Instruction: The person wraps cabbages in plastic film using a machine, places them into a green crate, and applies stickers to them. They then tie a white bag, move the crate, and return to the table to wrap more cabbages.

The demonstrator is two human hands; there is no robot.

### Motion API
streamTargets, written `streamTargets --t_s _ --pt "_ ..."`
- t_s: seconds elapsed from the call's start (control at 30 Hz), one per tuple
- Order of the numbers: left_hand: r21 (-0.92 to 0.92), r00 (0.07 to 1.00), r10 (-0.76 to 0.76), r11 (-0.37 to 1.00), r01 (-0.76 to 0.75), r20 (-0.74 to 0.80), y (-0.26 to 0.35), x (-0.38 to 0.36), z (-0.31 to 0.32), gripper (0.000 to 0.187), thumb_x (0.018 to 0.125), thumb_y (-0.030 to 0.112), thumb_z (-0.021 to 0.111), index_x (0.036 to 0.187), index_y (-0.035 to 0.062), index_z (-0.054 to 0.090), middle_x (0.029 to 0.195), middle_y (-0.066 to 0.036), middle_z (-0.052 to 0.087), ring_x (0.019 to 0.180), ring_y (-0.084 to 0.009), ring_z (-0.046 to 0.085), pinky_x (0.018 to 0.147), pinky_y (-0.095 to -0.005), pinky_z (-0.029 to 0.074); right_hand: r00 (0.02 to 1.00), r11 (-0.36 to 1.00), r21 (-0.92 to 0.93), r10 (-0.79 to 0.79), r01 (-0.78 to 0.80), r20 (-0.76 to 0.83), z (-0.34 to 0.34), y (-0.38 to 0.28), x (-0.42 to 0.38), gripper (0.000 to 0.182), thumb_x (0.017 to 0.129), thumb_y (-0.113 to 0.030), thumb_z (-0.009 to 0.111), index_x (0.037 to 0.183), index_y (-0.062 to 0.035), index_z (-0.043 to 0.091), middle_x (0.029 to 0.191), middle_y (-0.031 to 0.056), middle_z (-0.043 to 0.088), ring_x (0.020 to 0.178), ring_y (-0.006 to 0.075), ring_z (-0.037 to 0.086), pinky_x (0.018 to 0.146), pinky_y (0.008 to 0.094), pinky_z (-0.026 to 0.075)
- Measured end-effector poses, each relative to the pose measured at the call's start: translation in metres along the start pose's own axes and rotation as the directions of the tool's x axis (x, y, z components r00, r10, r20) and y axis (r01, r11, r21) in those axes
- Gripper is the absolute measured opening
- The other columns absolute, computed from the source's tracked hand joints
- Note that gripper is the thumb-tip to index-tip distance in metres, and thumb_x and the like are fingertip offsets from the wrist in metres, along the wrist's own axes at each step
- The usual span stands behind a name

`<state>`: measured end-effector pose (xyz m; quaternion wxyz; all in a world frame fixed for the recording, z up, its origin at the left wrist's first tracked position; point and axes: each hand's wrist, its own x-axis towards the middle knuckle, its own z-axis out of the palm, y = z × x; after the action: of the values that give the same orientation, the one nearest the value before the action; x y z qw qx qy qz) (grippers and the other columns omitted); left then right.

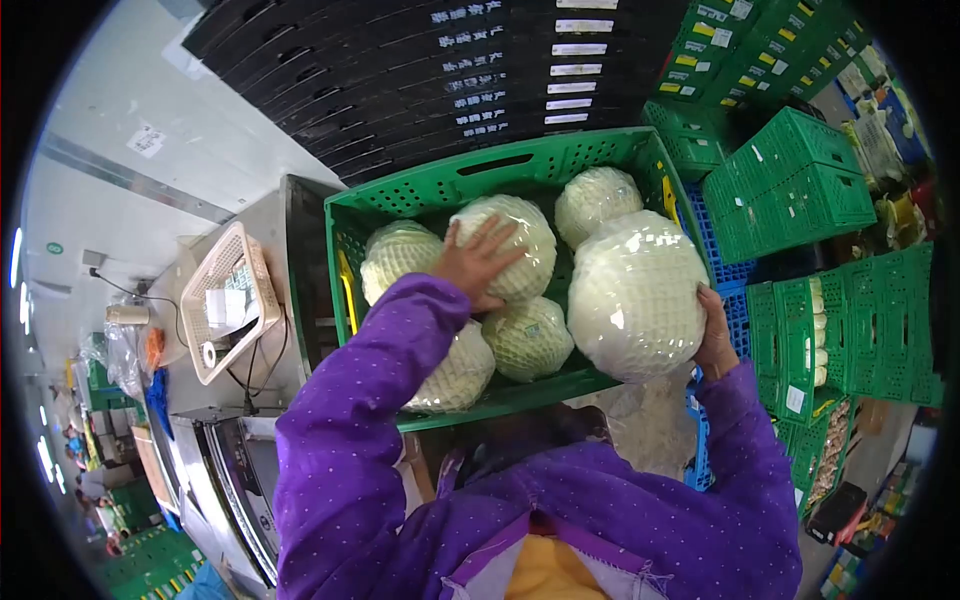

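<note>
Purple jacket [600, 485] filling everything close to me, and its sleeves [365, 375] are lying out along both sides of the action! At the far side, black crates [400, 90] are towering in a stack, and right in front of them a green crate [548, 153] is sitting with its long sides running left to right. Now the big cabbage [635, 295]: it's looming over the right end of that crate, covering part of the near rim, and whether it's resting there or hanging clear, I'm not seeing. It's looking nearly round, showing no clear long axis. Beyond its left side the middle cabbage [530, 250] is nestling inside, with four other cabbages [598, 205] gathering around. And the hands! My left hand [478, 262] is lying on the middle cabbage, fingers spreading wide, the big one sitting off to their right. My right hand [716, 335] is the nearer, touching the big cabbage's outer side; its fingers are mostly hiding, so I'm not able to tell whether they're spreading or pressing together.
</note>
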<state>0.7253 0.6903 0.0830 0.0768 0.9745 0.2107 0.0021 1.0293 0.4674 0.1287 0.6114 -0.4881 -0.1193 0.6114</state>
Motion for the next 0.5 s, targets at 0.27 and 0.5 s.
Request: streamTargets --t_s 0.27,0.5 --pt "-0.263 0.937 -0.326 0.922 0.285 -0.125 -0.016 0.020 0.018 0.083 0.068 0.058 0.068 0.138 0.0261 0.037 0.149 -0.004 0.025 0.139 -0.0267 0.018 0.107 -0.0592 0.016 0.842 0.799 -0.516 0.481 -0.308 0.243 0.047 0.015 0.084 0.055 0.081 -0.026 0.061 0.127 0.0023 0.045 0.120 0.0138 0.054 0.106 0.0196 0.055 0.093 0.0318 0.042" --pt "-0.160 0.943 -0.324 0.937 0.310 -0.074 0.002 0.004 0.017 0.073 0.079 0.054 0.058 0.141 0.0279 0.030 0.151 -0.003 0.016 0.141 -0.0263 0.008 0.109 -0.0588 0.005 0.870 0.564 -0.824 0.372 0.065 0.323 0.043 0.052 0.109 0.073 0.080 -0.040 0.062 0.131 0.0050 0.037 0.130 0.0212 0.044 0.119 0.0281 0.043 0.101 0.0355 0.033"
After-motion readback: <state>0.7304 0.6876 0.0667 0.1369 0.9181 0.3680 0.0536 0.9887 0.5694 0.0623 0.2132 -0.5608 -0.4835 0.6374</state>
